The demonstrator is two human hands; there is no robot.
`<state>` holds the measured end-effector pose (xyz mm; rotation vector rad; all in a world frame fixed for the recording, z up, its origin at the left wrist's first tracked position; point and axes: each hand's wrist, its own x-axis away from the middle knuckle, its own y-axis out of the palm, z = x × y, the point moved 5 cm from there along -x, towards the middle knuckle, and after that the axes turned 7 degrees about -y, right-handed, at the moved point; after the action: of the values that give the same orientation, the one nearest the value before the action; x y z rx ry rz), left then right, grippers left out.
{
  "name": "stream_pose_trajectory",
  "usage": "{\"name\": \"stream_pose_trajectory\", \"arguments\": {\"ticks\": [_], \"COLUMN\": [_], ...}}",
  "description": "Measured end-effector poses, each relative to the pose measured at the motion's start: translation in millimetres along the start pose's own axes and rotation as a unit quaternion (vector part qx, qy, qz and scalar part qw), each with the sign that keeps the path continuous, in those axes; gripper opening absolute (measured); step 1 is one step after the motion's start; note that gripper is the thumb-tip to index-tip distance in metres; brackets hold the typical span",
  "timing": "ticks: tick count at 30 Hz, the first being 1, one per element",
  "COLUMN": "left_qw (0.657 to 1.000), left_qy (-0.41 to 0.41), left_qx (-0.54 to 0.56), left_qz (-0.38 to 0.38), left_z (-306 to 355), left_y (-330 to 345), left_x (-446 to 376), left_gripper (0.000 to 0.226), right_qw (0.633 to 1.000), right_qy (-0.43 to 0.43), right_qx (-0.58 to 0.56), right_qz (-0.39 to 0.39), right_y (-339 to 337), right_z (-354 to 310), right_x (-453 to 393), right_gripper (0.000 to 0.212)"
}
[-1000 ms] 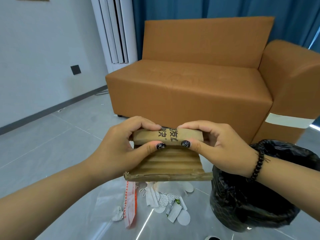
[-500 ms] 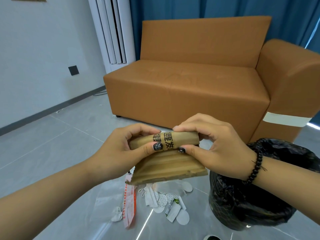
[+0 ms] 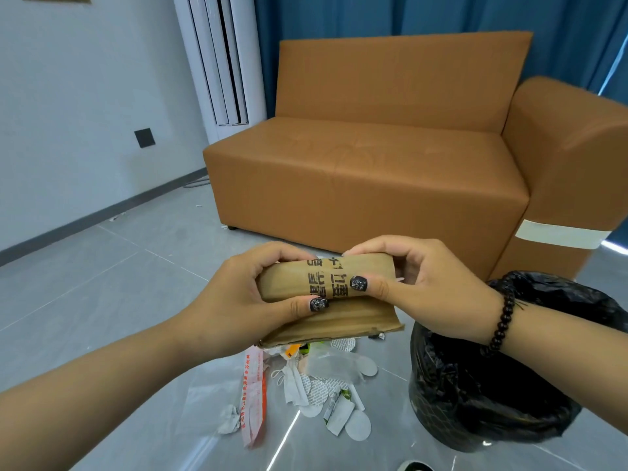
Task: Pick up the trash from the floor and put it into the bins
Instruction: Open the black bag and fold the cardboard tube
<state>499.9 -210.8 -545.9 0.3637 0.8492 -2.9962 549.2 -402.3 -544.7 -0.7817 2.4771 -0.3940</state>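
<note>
A brown corrugated cardboard piece [image 3: 339, 319] with black printed characters is partly rolled up in front of me. My left hand [image 3: 238, 300] grips the roll's left end, thumb on its front. My right hand [image 3: 418, 283] grips the right end, thumb pressed on the print. A bin lined with a black bag [image 3: 509, 368] stands on the floor just right of and below my hands. Loose trash [image 3: 319, 385] lies on the floor beneath the cardboard: white pads, wrappers, a clear plastic bag and a white-and-orange strip [image 3: 253, 399].
An orange sofa [image 3: 373, 164] stands close behind, its armrest [image 3: 571, 158] on the right. A white standing air conditioner [image 3: 221, 59] is in the back corner by blue curtains. The grey tiled floor [image 3: 85, 283] stretches to the left wall.
Both hands have rolled the cardboard further, so the roll is thicker and less flat sheet hangs below. The roll has tilted slightly and shifted toward the bin.
</note>
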Motion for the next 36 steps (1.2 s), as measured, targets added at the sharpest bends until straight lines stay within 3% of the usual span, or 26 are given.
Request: {"name": "stream_pose_trajectory", "arguments": {"ticks": [6, 10, 13, 17, 21, 27, 31, 33, 36], "left_qw": [0.987, 0.971, 0.975, 0.984, 0.993, 0.992, 0.981, 0.971, 0.951], "left_qy": [-0.077, -0.132, -0.125, -0.105, -0.075, -0.106, -0.166, -0.207, -0.269], "left_qx": [0.113, 0.124, 0.129, 0.126, 0.089, 0.059, 0.038, 0.041, 0.086], "left_qz": [-0.084, -0.157, -0.128, -0.069, -0.015, -0.026, -0.091, -0.11, -0.128], "left_z": [-8.0, -16.6, -17.9, -15.3, -14.6, -25.1, -43.0, -51.2, -60.4], "left_y": [6.6, 12.6, 12.3, 10.4, 5.8, 17.3, 33.2, 40.5, 52.3], "left_x": [1.4, 4.3, 1.9, -0.4, -2.3, -4.0, -3.4, -0.6, 3.1], "left_gripper": [0.026, 0.039, 0.032, 0.039, 0.043, 0.048, 0.047, 0.046, 0.041], "right_qw": [0.998, 0.99, 0.985, 0.988, 0.992, 0.985, 0.989, 0.986, 0.928], "right_qy": [-0.05, -0.109, -0.132, -0.063, 0.074, 0.113, 0.143, 0.134, 0.154], "right_qx": [0.025, 0.084, 0.111, 0.139, -0.1, -0.12, -0.041, 0.098, 0.34], "right_qz": [0.017, -0.002, -0.016, -0.026, -0.005, 0.047, 0.026, 0.024, -0.001], "right_y": [1.4, 2.9, 6.8, 5.2, 5.4, 0.8, -9.3, -25.9, -51.1], "right_z": [-7.5, -12.5, -14.8, -1.0, 15.4, 25.0, 33.5, 40.1, 61.3], "right_x": [0.3, 2.0, 2.6, 0.8, 2.4, 0.9, -1.3, -1.8, 2.1], "right_gripper": [0.026, 0.031, 0.034, 0.043, 0.043, 0.038, 0.036, 0.034, 0.033]}}
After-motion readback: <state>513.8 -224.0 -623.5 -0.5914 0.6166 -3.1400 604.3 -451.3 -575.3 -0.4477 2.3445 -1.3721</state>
